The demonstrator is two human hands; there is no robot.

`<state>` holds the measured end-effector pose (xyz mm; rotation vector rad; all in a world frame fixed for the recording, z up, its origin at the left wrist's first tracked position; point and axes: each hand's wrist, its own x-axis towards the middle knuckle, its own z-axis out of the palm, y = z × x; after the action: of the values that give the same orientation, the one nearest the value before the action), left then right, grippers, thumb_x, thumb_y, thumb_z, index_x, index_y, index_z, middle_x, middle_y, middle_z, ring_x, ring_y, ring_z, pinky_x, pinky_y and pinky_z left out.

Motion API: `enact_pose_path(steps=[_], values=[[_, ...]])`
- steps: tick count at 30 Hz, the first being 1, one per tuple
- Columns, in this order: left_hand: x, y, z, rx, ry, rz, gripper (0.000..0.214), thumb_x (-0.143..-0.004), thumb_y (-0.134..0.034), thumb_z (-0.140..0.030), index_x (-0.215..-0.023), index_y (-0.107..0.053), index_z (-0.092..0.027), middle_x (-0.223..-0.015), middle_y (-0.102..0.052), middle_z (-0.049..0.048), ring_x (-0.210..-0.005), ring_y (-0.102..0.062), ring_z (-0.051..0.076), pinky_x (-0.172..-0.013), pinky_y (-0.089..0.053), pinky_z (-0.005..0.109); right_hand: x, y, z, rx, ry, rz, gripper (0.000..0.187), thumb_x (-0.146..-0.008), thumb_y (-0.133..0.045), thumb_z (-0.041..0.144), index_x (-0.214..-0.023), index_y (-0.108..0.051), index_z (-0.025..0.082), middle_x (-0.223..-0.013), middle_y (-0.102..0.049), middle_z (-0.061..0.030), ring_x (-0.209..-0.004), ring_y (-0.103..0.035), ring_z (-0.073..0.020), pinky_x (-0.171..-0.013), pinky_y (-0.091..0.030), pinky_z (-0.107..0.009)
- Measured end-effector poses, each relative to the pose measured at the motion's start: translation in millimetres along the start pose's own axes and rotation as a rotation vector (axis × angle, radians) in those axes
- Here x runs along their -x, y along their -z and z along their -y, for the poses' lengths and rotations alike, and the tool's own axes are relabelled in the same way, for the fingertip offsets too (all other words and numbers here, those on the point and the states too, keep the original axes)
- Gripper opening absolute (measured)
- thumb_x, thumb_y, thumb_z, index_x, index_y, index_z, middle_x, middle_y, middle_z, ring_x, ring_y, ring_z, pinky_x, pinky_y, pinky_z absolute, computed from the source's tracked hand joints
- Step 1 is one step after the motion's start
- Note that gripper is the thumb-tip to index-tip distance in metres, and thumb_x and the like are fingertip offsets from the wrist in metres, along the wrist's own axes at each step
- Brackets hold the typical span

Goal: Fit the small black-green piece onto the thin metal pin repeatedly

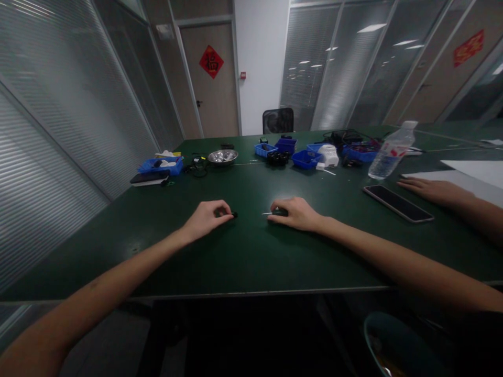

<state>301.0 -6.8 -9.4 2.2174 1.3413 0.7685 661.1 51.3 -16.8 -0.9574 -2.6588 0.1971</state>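
Note:
My left hand (pixel 207 219) pinches a small black piece (pixel 234 215) between thumb and fingertips, low over the green table (pixel 243 262). The piece is too small to name. Across a short gap, my right hand (pixel 295 213) is closed around the dark handle of a screwdriver (pixel 280 212). Its thin metal shaft points left toward the black piece without touching it. Part of the handle is hidden by the fingers.
Blue bins (pixel 305 159), a metal bowl (pixel 222 157) and a blue tray (pixel 160 166) stand farther back. To the right are a phone (pixel 397 203), a water bottle (pixel 393 150), paper sheets (pixel 477 173) and another person's hand (pixel 436 190). A bucket (pixel 367 335) sits below the table edge.

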Motion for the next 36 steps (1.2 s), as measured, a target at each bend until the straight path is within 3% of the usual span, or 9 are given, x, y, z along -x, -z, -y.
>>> enact_pose_path(steps=[3, 7, 10, 16, 36], values=[[-6.3, -34.9, -30.4, 0.076, -0.074, 0.059, 0.025, -0.095, -0.078, -0.041, -0.106, -0.074, -0.018, -0.1, -0.075, 0.0065, -0.085, -0.067, 0.02, -0.076, -0.051, 0.032, 3.2, -0.6, 13.9, -0.05, 0.055, -0.015, 0.044, -0.111, -0.047, 0.056, -0.118, -0.071, 0.02, -0.098, -0.076, -0.0074, -0.079, -0.066, -0.0193, -0.072, -0.042, -0.031], [-7.9, -53.9, -34.7, 0.167, -0.087, 0.065, 0.03, -0.095, -0.08, -0.035, -0.118, -0.067, -0.02, -0.104, -0.075, 0.005, -0.09, -0.068, 0.019, -0.077, -0.051, 0.031, 7.4, -2.2, 23.8, -0.089, 0.169, 0.0, 0.037, -0.113, -0.045, 0.047, -0.12, -0.069, 0.019, -0.105, -0.074, -0.0077, -0.082, -0.065, -0.0185, -0.075, -0.042, -0.031], [-5.7, -52.0, -26.4, 0.168, -0.106, 0.06, 0.043, -0.094, -0.082, -0.034, -0.131, -0.066, -0.021, -0.105, -0.074, 0.0046, -0.094, -0.069, 0.02, -0.081, -0.051, 0.032, 8.2, -4.8, 25.2, -0.079, 0.192, 0.03, 0.034, -0.109, -0.053, 0.048, -0.122, -0.069, 0.021, -0.106, -0.073, -0.0066, -0.078, -0.063, -0.0172, -0.069, -0.04, -0.03], [-3.0, -41.2, -19.2, 0.025, -0.178, 0.081, 0.02, -0.098, -0.077, -0.038, -0.108, -0.078, -0.02, -0.105, -0.072, 0.0067, -0.098, -0.066, 0.023, -0.087, -0.051, 0.036, 8.0, -6.4, 26.1, -0.046, 0.18, 0.032, 0.032, -0.106, -0.057, 0.046, -0.122, -0.07, 0.021, -0.108, -0.072, -0.0069, -0.08, -0.063, -0.018, -0.069, -0.039, -0.03], [-2.5, -39.0, -23.6, 0.003, -0.187, 0.104, 0.02, -0.099, -0.074, -0.036, -0.11, -0.076, -0.02, -0.106, -0.072, 0.008, -0.099, -0.065, 0.024, -0.087, -0.051, 0.036, 7.3, -6.6, 26.7, -0.034, 0.181, 0.037, 0.034, -0.109, -0.054, 0.048, -0.122, -0.07, 0.022, -0.107, -0.073, -0.0071, -0.081, -0.066, -0.0187, -0.069, -0.04, -0.031]])
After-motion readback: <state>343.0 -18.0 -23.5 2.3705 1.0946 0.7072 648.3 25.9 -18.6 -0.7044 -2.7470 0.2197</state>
